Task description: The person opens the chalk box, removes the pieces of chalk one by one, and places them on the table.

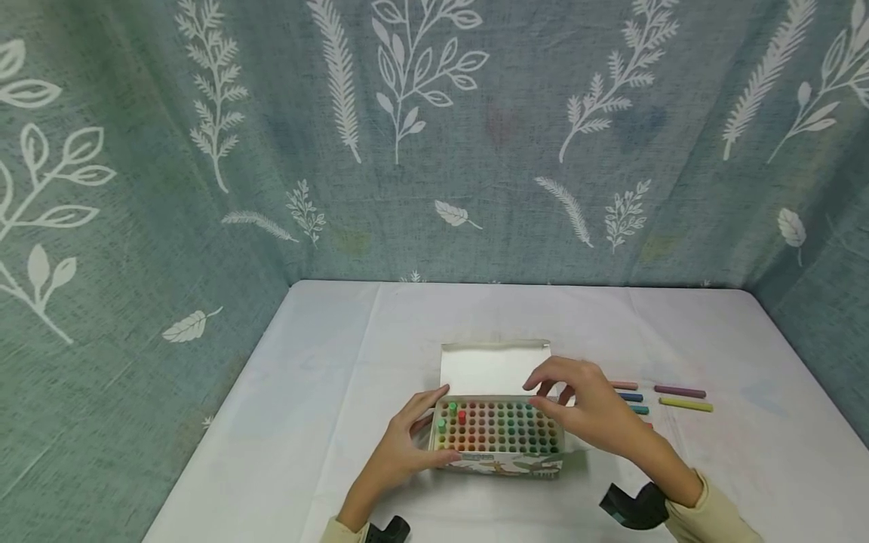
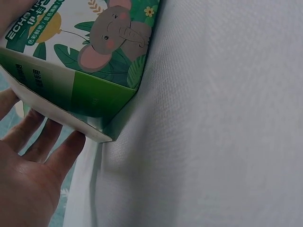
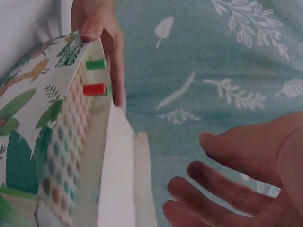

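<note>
1 box [image 1: 505, 464], long axis L-R, lid [image 1: 485, 371] away; L hand [image 1: 405, 440] grips it, R hand [image 1: 589, 403] spread.

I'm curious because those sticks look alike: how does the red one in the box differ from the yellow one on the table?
The red stick stands in a hole of the box, while the yellow stick lies flat on the white table. Only the red stick's end shows; the yellow stick shows its full length. Neither is held.
</note>
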`<move>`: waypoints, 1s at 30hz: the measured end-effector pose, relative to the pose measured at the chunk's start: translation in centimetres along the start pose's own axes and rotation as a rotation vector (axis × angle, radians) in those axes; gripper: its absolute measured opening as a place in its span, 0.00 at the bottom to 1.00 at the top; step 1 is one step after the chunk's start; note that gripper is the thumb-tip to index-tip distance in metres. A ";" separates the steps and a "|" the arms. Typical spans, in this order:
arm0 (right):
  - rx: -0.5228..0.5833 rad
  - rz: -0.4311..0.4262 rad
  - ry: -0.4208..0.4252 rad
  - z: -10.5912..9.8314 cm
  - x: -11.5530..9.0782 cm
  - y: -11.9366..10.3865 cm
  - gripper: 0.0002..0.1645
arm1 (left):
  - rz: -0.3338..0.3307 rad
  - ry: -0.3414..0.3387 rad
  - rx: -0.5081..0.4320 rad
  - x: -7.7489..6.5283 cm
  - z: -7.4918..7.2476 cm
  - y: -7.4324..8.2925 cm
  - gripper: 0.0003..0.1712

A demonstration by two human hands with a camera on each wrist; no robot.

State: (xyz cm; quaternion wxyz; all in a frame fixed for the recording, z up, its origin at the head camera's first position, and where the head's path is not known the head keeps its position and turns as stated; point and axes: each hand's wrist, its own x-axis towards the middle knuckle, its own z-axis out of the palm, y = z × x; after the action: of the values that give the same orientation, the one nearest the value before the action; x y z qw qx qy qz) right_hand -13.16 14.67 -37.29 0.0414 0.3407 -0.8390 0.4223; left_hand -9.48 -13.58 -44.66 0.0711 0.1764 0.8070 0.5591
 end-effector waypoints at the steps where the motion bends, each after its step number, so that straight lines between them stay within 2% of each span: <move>1: 0.009 -0.002 -0.016 0.2 0.1 0.0 0.11 | 0.006 -0.001 0.000 0.0 0.0 0.0 0.48; 6: 0.033 -0.010 -0.081 1.1 0.7 -0.3 0.07 | 0.019 -0.005 -0.003 0.0 0.0 0.0 0.48; 16: 0.007 -0.011 -0.151 3.3 2.0 -0.9 0.08 | 0.040 0.007 -0.005 0.2 0.0 -0.6 0.50; 24: 0.041 -0.037 -0.171 5.2 2.7 -1.6 0.07 | 0.043 0.001 -0.011 0.3 0.0 -0.5 0.50; 30: 0.025 -0.084 -0.170 6.8 3.1 -1.6 0.06 | 0.023 0.003 -0.017 0.2 0.0 -0.3 0.50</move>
State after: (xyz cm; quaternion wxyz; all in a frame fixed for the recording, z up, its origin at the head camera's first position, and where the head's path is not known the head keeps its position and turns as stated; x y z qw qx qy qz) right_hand -13.11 7.35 -39.48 -0.0165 0.4105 -0.8193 0.4000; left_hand -9.69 -13.57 -44.94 0.0650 0.1845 0.8001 0.5671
